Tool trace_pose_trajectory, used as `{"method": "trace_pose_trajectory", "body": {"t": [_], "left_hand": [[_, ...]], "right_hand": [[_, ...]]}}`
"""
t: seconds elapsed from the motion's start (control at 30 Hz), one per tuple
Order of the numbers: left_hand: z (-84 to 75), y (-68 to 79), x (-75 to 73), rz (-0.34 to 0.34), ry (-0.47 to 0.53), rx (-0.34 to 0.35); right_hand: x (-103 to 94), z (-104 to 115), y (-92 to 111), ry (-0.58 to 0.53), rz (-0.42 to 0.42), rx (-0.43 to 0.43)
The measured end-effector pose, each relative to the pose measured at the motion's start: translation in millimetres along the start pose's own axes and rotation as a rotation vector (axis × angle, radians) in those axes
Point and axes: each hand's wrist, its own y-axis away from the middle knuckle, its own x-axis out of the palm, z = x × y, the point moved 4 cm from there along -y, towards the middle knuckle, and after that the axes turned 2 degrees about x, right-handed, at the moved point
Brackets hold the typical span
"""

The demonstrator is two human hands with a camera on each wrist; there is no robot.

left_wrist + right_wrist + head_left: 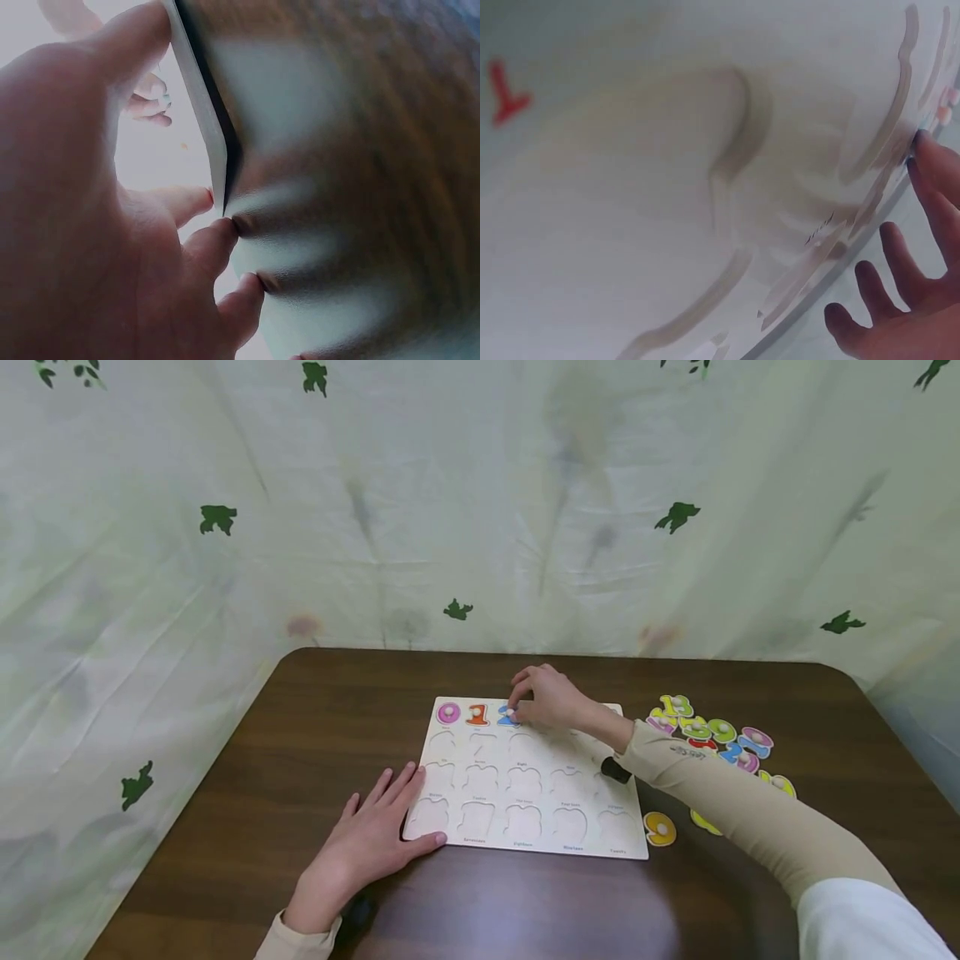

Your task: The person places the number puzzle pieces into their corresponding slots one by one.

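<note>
A white number puzzle board (461, 785) with recessed number outlines lies on the table. My right hand (551, 697) is over its top row, thumb and fingertips pinching the blue number 2 piece (504, 717) in the third slot. To its left in that row sit a pink 0 piece (447, 713) and an orange 1 piece (477, 715). My left hand (375, 839) rests at the board's lower left corner, fingers spread along the left edge and thumb over the front edge. In the right wrist view, fingertips of the right hand (930, 225) meet at the board's far edge.
Several colourful number pieces (722, 731) lie in a loose heap right of the board, partly behind the right forearm. An orange piece (660, 829) lies near the board's lower right corner. A pale curtain (480, 527) hangs behind the brown table (300, 718).
</note>
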Motion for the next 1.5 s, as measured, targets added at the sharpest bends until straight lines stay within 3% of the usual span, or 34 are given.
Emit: {"method": "trace_pose_trajectory", "body": {"t": [0.2,0.43,0.73,1.07,1.23,1.5], "left_hand": [[-3.9,-0.5,-0.1,0.009,0.005,0.003],[-4.5,-0.4,-0.7,0.007,0.006,0.009],[-5.0,-0.3,-2.5,-0.009,0.011,0.015],[-3.5,-0.2,-1.5,-0.019,0.012,0.02],[-3.3,0.4,-1.8,-0.009,0.005,0.018],[-6.0,0.0,-2.5,-0.003,0.0,0.028]], "right_hand": [[-11.2,-7.5,8.3,-0.074,0.038,0.002],[-35.4,-17.5,25.5,-0.136,-0.026,0.033],[-75.0,-14.9,60.3,-0.19,-0.087,0.0],[-110.2,-16.5,109.0,-0.125,-0.159,-0.008],[-116.0,-22.8,133.1,-0.074,-0.159,-0.032],[-121.7,-40.4,180.8,-0.022,-0.18,0.026]]}}
